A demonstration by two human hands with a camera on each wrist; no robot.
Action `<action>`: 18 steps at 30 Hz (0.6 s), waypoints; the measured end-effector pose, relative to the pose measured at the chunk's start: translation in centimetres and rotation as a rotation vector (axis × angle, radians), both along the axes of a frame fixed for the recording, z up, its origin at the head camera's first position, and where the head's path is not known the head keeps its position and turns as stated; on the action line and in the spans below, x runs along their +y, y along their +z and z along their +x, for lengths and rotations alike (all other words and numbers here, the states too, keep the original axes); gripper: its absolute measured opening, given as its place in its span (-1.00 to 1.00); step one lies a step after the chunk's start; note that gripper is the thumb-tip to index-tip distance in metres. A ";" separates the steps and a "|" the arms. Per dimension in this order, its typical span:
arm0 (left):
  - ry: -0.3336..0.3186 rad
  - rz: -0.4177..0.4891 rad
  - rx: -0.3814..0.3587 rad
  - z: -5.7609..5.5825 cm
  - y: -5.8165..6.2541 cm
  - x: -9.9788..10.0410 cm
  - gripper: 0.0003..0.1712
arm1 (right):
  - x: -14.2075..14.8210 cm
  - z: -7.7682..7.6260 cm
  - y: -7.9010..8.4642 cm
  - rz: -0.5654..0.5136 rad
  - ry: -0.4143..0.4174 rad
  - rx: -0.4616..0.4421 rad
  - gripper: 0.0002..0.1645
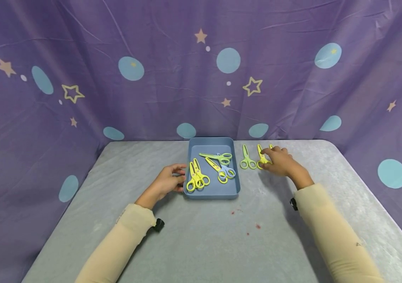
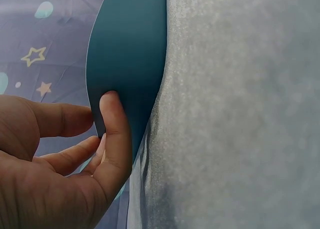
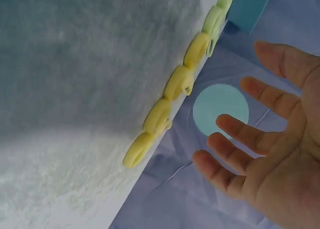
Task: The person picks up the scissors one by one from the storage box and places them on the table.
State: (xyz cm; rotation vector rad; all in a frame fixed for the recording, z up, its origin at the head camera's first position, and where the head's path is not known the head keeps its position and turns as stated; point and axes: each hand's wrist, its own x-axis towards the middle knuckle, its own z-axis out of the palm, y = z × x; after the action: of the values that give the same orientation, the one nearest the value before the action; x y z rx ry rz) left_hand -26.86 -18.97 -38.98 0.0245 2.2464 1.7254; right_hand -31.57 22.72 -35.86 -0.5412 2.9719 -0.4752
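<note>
A blue-grey tray point(image 1: 212, 197) stands on the table, with several yellow, green and blue scissors lying in it. My left hand point(image 1: 168, 181) grips its left edge. In the left wrist view one finger lies against the tray's outer wall point(image 2: 132, 44) while other digits meet the rim. My right hand point(image 1: 279, 162) hovers over a pair of yellow scissors point(image 1: 260, 151) right of the tray. Its fingers are spread and slightly bent, apart from the handles point(image 3: 175, 84) in the right wrist view. Green scissors point(image 1: 247, 161) lie beside them; a further yellow pair is mostly hidden behind this hand.
The grey cloth-covered table point(image 1: 201, 243) has small red marks point(image 1: 258, 226) in front of the tray. A purple curtain point(image 1: 172, 90) with stars and blue shapes rises behind and at both sides. The scissors outside the tray stand in a row near the far table edge.
</note>
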 end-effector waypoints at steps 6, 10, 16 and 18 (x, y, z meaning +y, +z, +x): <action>-0.006 -0.005 -0.001 -0.2 -0.2 -0.1 -0.41 | -1.3 0.7 -0.1 0.002 0.038 0.043 -0.39; -0.006 -0.003 0.002 -0.3 -0.3 -0.1 -0.41 | -2.5 1.2 0.2 0.005 0.067 0.080 -0.38; 0.001 0.002 0.004 -0.2 -0.3 0.0 -0.41 | -4.6 2.0 0.8 0.008 0.106 0.132 -0.35; 0.004 0.005 -0.001 -0.3 -0.3 0.0 -0.42 | -5.2 2.3 0.9 0.011 0.112 0.135 -0.34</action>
State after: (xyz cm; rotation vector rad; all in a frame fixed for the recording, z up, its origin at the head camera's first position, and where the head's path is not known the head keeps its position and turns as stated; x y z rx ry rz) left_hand -27.17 -18.95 -39.26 0.0202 2.2426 1.7326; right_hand -29.31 17.54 -34.99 -0.7631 3.0462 -0.4282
